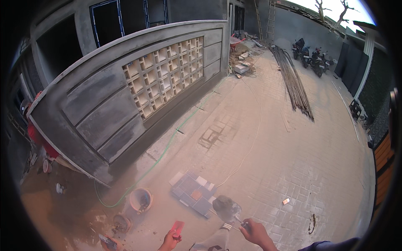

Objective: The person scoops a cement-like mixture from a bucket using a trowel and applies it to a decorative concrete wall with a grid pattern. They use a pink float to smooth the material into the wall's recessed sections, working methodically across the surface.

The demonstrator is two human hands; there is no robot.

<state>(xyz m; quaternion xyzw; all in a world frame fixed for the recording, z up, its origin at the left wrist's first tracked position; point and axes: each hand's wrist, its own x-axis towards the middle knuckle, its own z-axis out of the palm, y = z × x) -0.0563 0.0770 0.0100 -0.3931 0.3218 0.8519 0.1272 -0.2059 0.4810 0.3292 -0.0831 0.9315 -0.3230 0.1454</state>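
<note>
My left hand (169, 239) grips a flat red rectangular tool (177, 226) low in the centre. My right hand (253, 232) is closed on the handle of a trowel (226, 208), whose blade carries grey mortar. Between my hands is grey fabric with white stripes (215, 238). Just beyond the trowel lie grey tiles (188, 190) with a few lighter pieces on them. A bucket (140, 200) with something inside stands to their left, near smaller dirty containers (121, 224).
A low grey wall with vent blocks (163, 75) runs along the left, a green hose (167, 146) beside it. Someone in red (39, 138) is partly hidden behind its end. Long rods (293, 88), parked motorbikes (318, 62), ladders (270, 23) and rubble (243, 54) stand or lie farther back.
</note>
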